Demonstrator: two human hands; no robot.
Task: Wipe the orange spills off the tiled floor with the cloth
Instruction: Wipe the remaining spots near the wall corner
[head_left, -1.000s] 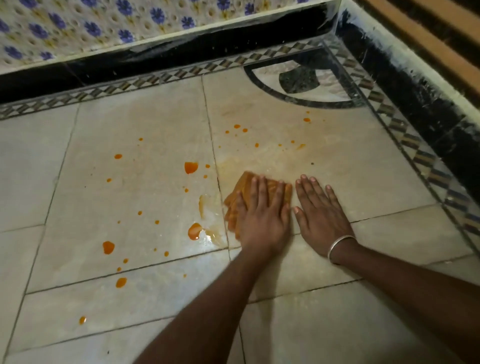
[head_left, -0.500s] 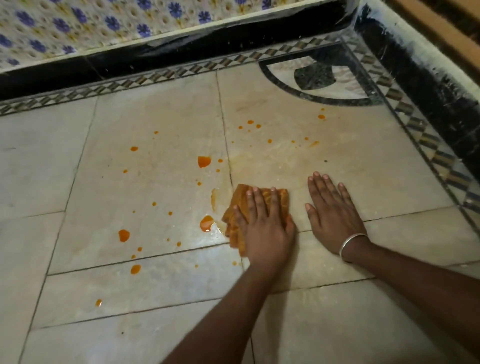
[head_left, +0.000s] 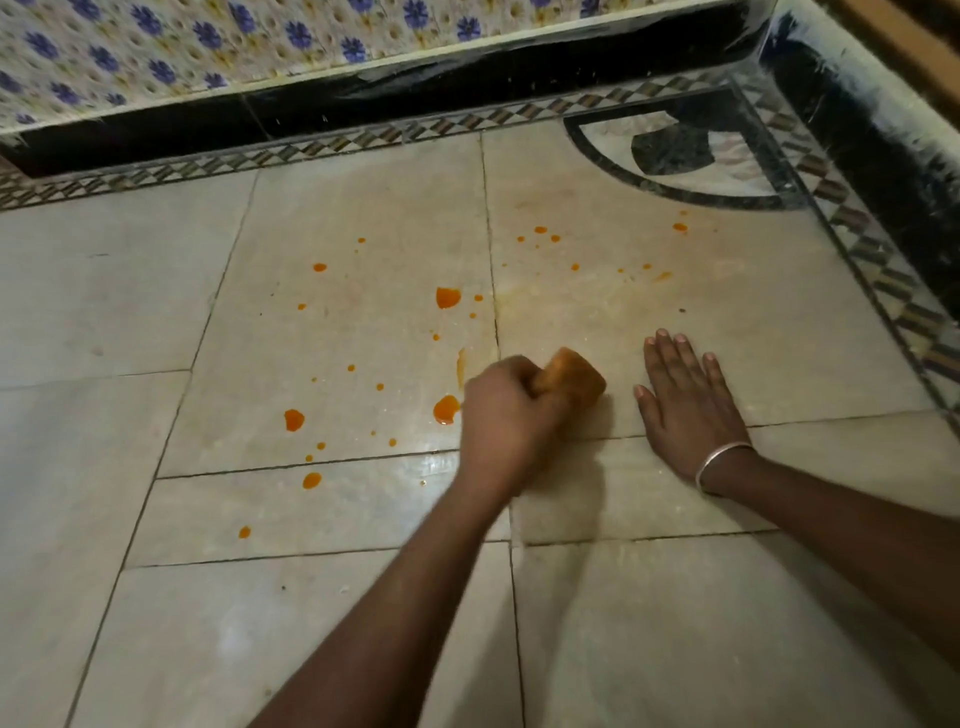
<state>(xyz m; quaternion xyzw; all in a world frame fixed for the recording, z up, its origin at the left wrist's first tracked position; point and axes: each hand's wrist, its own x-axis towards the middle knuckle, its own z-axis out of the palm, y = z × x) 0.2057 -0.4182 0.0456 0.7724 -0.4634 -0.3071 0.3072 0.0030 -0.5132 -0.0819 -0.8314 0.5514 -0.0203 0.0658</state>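
On the tiled floor (head_left: 779, 338), just right of the nearest orange spill (head_left: 445, 409), the left hand (head_left: 511, 415) grips the bunched cloth (head_left: 571, 379) in a closed fist; the right hand (head_left: 685, 410) rests flat and empty beside it. Present a clean cloth face and draw it leftward across the spill under steady pressure. Half a second earlier, the cloth lies spread beneath a flat left palm.

On the floor (head_left: 311, 623), the spills (head_left: 448, 298) lie left of and beyond the left hand's (head_left: 511, 415) grip on the cloth (head_left: 571, 376), one just beside it, while the right hand (head_left: 685, 405) lies flat to its right.
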